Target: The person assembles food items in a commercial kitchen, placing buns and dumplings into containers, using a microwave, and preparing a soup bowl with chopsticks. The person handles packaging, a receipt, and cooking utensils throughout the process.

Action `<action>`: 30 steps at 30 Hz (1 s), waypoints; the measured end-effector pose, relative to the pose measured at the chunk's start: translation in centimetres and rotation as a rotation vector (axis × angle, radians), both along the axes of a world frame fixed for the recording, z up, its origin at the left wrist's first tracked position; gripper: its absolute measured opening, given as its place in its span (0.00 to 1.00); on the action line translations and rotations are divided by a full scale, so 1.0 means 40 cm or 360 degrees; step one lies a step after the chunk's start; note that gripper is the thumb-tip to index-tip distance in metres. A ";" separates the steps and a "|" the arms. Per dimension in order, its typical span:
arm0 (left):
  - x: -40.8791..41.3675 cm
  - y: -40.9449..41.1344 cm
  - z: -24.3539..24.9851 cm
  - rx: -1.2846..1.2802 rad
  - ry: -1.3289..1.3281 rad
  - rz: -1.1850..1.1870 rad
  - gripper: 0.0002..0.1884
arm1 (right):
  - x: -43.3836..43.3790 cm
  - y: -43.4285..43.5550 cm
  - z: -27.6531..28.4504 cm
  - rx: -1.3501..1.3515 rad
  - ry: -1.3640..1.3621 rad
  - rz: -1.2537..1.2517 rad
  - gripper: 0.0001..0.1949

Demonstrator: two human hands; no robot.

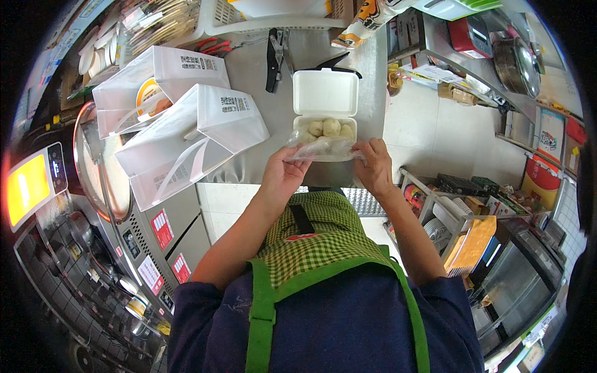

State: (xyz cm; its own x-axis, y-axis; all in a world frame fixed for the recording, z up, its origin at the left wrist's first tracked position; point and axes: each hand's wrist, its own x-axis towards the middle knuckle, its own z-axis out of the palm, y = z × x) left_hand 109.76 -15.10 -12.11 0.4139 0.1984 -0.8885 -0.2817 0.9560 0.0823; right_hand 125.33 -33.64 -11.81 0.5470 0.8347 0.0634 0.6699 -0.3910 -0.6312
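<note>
Between my two hands stretches a clear plastic bag [322, 150], its near edge gripped at both ends. My left hand [285, 171] pinches the left end, and my right hand [376, 163] has the right end. The bag lies partly over and in a white foam clamshell box [325, 93], whose lid is tipped back away from me. Several pale round balls, perhaps buns or dumplings [331, 127], sit in the box's lower half. The front of that half is covered by the crumpled plastic.
Two white carrier bags [233, 126] stand left on the steel table [247, 163]. Beyond lie scissors with black handles [275, 60], red-handled pliers or scissors [214, 45] and a white plastic basket [280, 23]. A round glass lid [103, 163] is far left; a rack [433, 200] stands right.
</note>
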 end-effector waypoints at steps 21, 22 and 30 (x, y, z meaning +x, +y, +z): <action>-0.047 -0.034 0.073 0.0645 0.0335 -0.0682 0.18 | -0.127 0.043 0.025 0.0689 0.1489 -0.0987 0.04; -0.041 -0.037 0.070 0.0738 0.0396 -0.0700 0.15 | -0.121 0.042 0.021 0.0740 0.1570 -0.1053 0.05; -0.042 -0.012 0.018 0.1849 0.0154 -0.1422 0.17 | -0.071 0.072 0.034 0.1113 0.1661 -0.1146 0.04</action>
